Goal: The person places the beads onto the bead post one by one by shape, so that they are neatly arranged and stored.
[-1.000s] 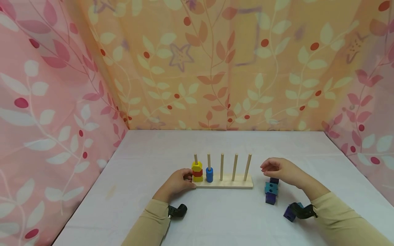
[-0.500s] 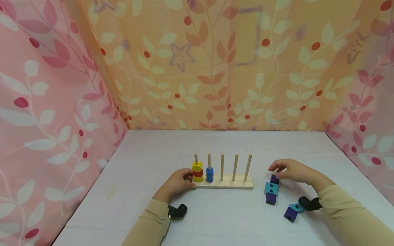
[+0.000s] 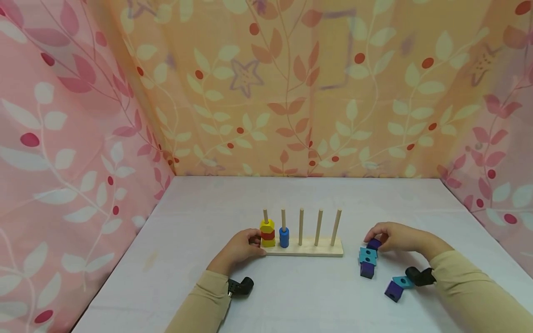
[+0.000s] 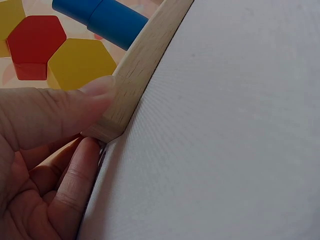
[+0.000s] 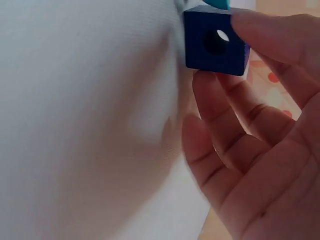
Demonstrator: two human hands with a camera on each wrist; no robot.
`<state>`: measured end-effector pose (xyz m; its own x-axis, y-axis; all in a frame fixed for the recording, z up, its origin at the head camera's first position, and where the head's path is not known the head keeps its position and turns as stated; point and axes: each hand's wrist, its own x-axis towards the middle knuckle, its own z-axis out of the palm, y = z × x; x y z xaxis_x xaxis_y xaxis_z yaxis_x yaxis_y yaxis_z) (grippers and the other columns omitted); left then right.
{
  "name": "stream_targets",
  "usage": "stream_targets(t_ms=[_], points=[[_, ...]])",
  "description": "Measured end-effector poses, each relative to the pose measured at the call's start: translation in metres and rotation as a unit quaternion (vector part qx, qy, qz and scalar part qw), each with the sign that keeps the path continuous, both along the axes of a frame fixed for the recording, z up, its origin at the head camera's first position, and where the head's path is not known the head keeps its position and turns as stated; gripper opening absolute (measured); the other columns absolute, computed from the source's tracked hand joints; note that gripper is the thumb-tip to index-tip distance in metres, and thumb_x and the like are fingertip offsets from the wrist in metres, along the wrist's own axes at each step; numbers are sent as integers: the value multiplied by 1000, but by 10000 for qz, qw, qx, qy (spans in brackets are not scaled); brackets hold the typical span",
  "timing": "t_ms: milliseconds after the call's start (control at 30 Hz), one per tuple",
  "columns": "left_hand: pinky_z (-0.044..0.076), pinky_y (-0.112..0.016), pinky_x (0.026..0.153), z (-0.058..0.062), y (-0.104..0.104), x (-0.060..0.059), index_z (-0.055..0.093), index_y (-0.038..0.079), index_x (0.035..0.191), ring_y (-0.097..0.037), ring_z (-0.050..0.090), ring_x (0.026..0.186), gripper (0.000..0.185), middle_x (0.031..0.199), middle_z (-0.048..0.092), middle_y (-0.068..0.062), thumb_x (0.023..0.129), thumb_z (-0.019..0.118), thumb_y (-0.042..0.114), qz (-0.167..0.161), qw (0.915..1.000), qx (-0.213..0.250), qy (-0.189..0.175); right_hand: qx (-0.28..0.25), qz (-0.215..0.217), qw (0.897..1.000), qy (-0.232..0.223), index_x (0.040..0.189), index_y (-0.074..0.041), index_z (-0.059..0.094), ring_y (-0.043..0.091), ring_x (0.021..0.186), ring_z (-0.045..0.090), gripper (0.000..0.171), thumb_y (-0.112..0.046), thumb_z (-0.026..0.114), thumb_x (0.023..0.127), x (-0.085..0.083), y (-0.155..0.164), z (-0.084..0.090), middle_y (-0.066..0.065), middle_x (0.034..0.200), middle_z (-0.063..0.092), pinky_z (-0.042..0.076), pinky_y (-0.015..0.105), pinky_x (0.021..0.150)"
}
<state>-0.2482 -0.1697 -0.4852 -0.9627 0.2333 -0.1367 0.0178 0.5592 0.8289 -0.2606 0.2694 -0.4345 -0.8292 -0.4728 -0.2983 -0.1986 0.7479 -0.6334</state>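
A wooden base (image 3: 310,250) carries five upright pegs. Yellow and red hexagon pieces (image 3: 267,232) sit on the first peg, a blue cylinder (image 3: 284,237) on the second. My left hand (image 3: 254,241) grips the base's left end; in the left wrist view the thumb (image 4: 60,112) presses the base (image 4: 142,55) beside the yellow hexagon (image 4: 80,62). My right hand (image 3: 376,240) pinches a purple cube (image 3: 374,243) on the table, right of the base. In the right wrist view, that holed purple cube (image 5: 215,45) sits between thumb and fingertip (image 5: 207,82).
A teal cube (image 3: 368,255) and a purple cube (image 3: 367,269) lie just in front of the pinched one. Another teal cube (image 3: 401,280) and purple cube (image 3: 393,291) lie near my right wrist. Patterned cloth walls (image 3: 266,92) enclose the white table (image 3: 208,208).
My right hand has moved right and down from beside the pegs to the purple cube and closed its fingers on it. The left hand has stayed on the base.
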Motion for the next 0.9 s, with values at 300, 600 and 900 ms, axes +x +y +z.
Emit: stream_targets(t_ms=[300, 600, 900], points=[[42, -37, 83, 1, 0, 0, 63, 15, 109, -18, 51, 88, 45, 94, 58, 1, 68, 81, 17, -28, 10000, -47, 38, 134, 81, 9993, 327, 96, -12, 62, 18, 77, 48, 19, -10, 69, 78, -2, 1, 0, 0, 82, 56, 42, 31, 64], [42, -38, 85, 0, 0, 0, 62, 14, 109, -18, 51, 89, 46, 95, 58, 1, 67, 81, 18, 20, 10000, -52, 26, -143, -322, 9952, 910, 97, -11, 59, 19, 81, 50, 22, -22, 68, 81, -6, -1, 16, 1, 87, 58, 44, 33, 72], [43, -37, 84, 1, 1, 1, 61, 13, 110, -18, 51, 89, 47, 95, 58, 0, 67, 81, 17, 41, 10000, -9, 2, -609, -524, 9937, 777, 106, -8, 57, 22, 86, 52, 32, -28, 67, 82, -6, -6, 34, 5, 93, 59, 46, 34, 75]])
